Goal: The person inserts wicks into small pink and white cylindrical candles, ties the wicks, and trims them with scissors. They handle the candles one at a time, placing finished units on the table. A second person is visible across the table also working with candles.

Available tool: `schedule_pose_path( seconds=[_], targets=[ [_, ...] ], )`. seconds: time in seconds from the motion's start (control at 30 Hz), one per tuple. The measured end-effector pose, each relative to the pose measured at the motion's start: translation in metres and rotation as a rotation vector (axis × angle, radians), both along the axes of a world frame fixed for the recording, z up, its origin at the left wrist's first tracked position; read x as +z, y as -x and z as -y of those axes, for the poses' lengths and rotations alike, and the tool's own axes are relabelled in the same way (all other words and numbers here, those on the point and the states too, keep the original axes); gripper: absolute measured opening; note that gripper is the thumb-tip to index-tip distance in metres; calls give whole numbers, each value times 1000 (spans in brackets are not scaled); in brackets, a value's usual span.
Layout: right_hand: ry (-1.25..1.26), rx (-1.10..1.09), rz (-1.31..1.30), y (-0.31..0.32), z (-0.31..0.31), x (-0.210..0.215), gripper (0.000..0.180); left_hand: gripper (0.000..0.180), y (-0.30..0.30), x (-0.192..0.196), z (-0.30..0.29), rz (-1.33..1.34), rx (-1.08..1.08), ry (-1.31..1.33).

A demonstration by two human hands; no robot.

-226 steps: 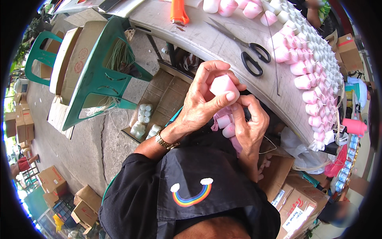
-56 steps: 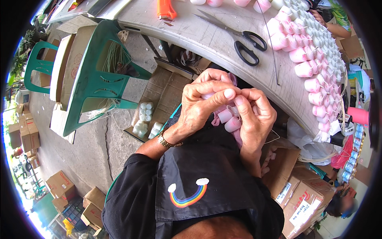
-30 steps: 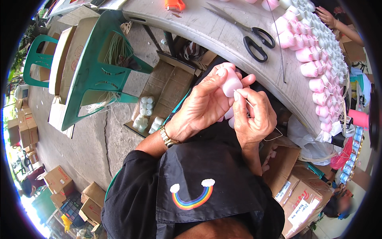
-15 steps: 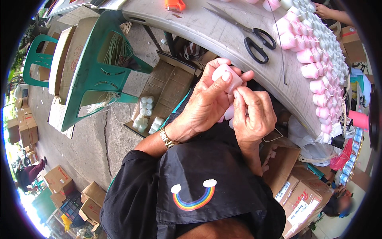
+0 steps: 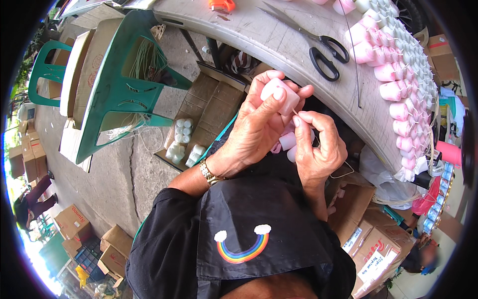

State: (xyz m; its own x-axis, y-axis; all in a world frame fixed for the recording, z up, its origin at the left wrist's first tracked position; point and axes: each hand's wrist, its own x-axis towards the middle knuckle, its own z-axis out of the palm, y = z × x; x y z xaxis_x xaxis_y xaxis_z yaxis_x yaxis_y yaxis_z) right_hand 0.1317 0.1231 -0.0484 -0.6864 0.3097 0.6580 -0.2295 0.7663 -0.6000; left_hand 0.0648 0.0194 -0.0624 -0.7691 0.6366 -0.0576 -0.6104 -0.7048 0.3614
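Left hand [image 5: 259, 132] raised in front of the chest, fingers and thumb wrapped around a small pale pink cup-shaped piece [image 5: 280, 95], gripping it just below the near edge of the counter [image 5: 279, 45]; a metal watch [image 5: 209, 173] on that wrist. Right hand [image 5: 318, 149] just to the right and slightly nearer, fingertips pinched together at the lower right corner of the pink piece, apparently on a thin string; what sits between the fingertips too fine to make out. More pink pieces [image 5: 288, 141] bunched between the two hands, partly hidden under the palms. On the grey counter, far of the hands: black-handled scissors [image 5: 318, 45], blades pointing left; an orange tool [image 5: 222, 5] at the far edge; long rows of pink and white cup-shaped pieces [image 5: 398, 74] running down the right side. Under the counter, flattened cardboard [image 5: 209, 104] on the floor with a cluster of small white cups [image 5: 181, 142] on it. To the left, a green plastic chair [image 5: 119, 84] with pale string draped over it, a long cardboard box [image 5: 74, 74] leaning beside it. Brown cartons [image 5: 371, 246] near right; more cartons [image 5: 74, 222] near left. Black garment with a rainbow motif [image 5: 242, 244] fills the near centre
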Motion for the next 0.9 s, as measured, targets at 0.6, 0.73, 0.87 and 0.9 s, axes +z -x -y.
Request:
schedule_pose_path(
  seconds=[0.6, 0.73, 0.87, 0.9],
  targets=[
    [-45, -18, 24, 4, -3, -6, 18, 39, -2, -6, -3, -78, -3, 12],
    [164, -4, 143, 0, -4, -5, 17, 38, 0, -5, -1, -52, 26, 22],
    [170, 22, 157, -1, -6, -4, 15, 36, 2, -4, 0, -75, 46, 26],
    [157, 26, 146, -1, -6, -4, 15, 36, 2, -4, 0, -74, 47, 30]
  ],
)
